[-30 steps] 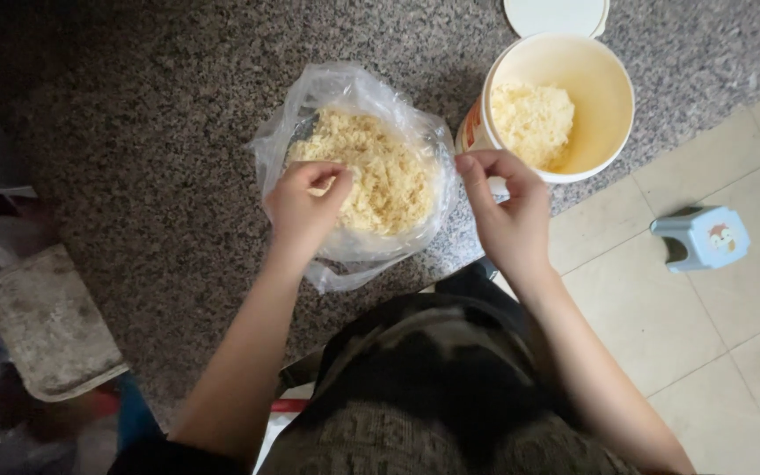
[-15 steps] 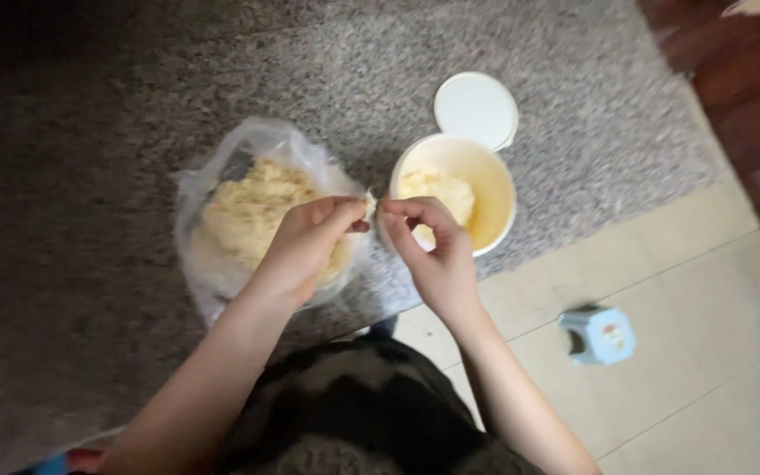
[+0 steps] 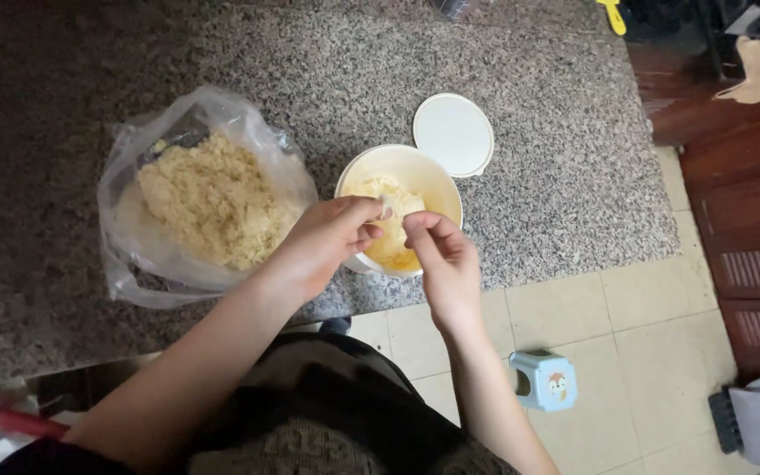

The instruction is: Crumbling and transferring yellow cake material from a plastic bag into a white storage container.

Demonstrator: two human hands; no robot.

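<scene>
Both hands [image 3: 393, 233] pinch pale piece [image 3: 390, 206] over tub [image 3: 437, 176]

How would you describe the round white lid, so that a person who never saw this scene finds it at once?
Start at the speckled grey stone counter. Near its front edge stands a cream tub, over which both hands meet. The lid lies flat on the counter just behind the tub's right side, overlapping its rim in this view. It is the only flat, plain white disc; the tub is deep, and the bag on the left is clear and crumpled.
</scene>
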